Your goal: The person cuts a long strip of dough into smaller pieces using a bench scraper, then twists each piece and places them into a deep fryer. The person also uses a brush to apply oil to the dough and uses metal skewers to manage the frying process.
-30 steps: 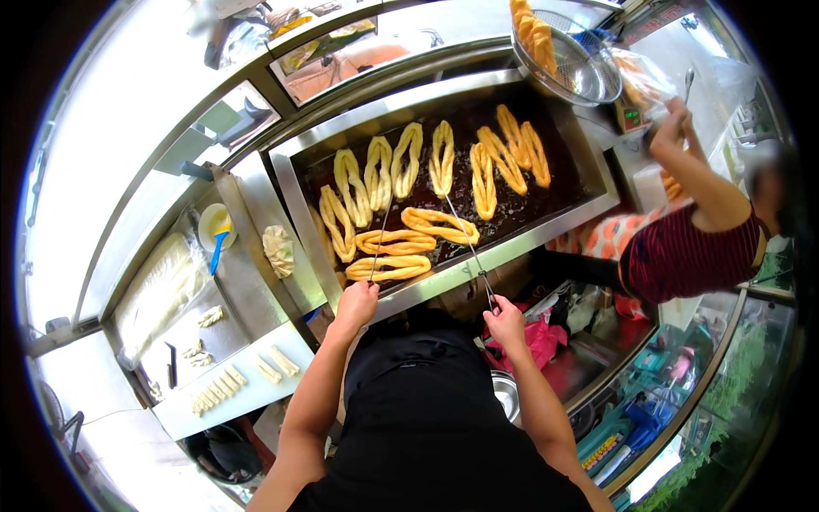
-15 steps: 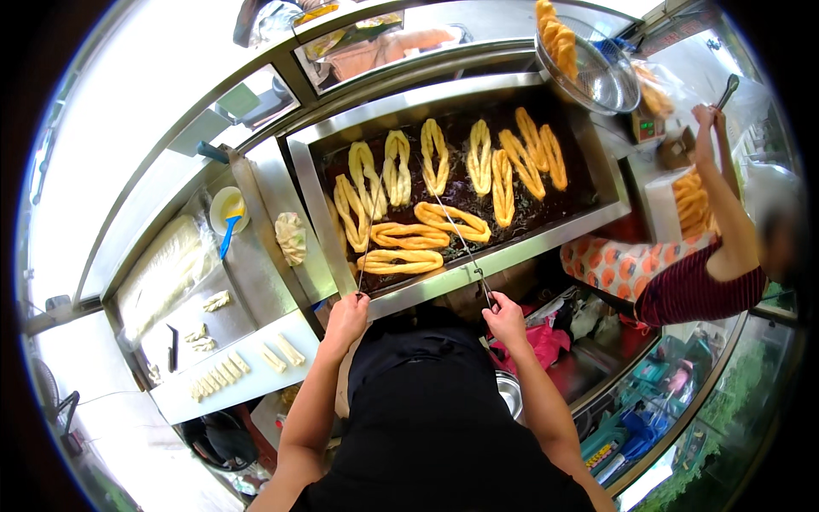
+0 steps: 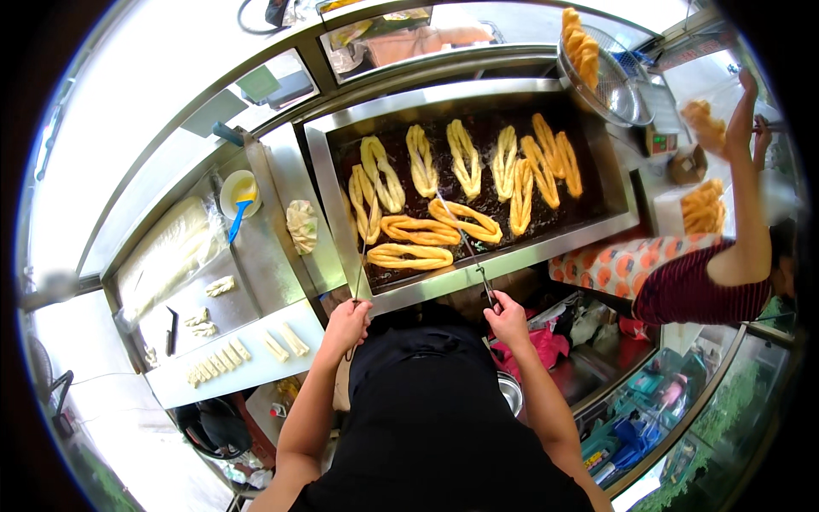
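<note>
Two thin metal rods — the left one (image 3: 362, 256) gripped in the left hand (image 3: 345, 327), the right one (image 3: 465, 247) in the right hand (image 3: 507, 320) — reach into the fryer (image 3: 337, 205), tips among golden twin dough sticks (image 3: 418, 230) floating in dark oil.

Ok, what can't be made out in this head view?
- Left hand: closed on a thin rod; its tip at the fryer rim is too thin to trace.
- Right hand: grips long tongs; whether the tips touch dough is too small to tell.
- Person's lower body: hidden by the black shirt.
- Basket: contents partly cut off by the dark rim of the picture.
</note>
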Motion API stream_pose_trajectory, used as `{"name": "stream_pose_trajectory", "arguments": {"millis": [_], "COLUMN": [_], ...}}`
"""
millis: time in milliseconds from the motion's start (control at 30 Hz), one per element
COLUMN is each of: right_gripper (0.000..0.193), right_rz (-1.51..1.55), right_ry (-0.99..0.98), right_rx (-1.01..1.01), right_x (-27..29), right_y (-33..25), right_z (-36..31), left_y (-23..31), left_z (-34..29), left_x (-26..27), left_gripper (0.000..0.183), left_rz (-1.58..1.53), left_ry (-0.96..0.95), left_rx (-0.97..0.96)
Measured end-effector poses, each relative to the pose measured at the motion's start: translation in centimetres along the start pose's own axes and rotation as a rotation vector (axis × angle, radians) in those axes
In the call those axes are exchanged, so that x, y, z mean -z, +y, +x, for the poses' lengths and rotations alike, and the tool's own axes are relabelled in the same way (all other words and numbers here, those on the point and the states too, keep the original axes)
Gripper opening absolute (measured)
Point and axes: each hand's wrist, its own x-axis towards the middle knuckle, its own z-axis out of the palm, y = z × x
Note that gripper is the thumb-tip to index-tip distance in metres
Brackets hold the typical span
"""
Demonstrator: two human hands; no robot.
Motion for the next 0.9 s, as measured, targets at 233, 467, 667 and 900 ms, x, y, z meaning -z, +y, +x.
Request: {"name": "stream_pose_trajectory", "arguments": {"millis": [233, 467, 667, 900], "right_gripper": [0.042, 0.042, 0.041, 0.041], "right_rz": [-0.097, -0.023, -0.042, -0.137], "right_ry": [-0.013, -0.032, -0.129, -0.062], "right_rx": [-0.011, 0.01, 0.061, 0.029], "right_x": [-1.4, -0.8, -1.2, -2.6], "right_y": [0.8, -0.2, -1.4, -0.1], "right_z": [0.3, 0.6, 0.9, 1.6], "left_y": [-2.7, -1.4, -3.3, -3.8], "left_z": [1.7, 0.0, -3.4, -4.7], "left_x": [0.1, 1.4, 1.7, 1.4], "left_gripper": [0.03, 0.03, 0.03, 0.03], "left_rz": [0.311, -0.656, 0.326, 0.566], "left_ry": [0.079, -0.35, 0.209, 0.184], "left_rx": [-0.104, 0.082, -0.177, -0.065]}}
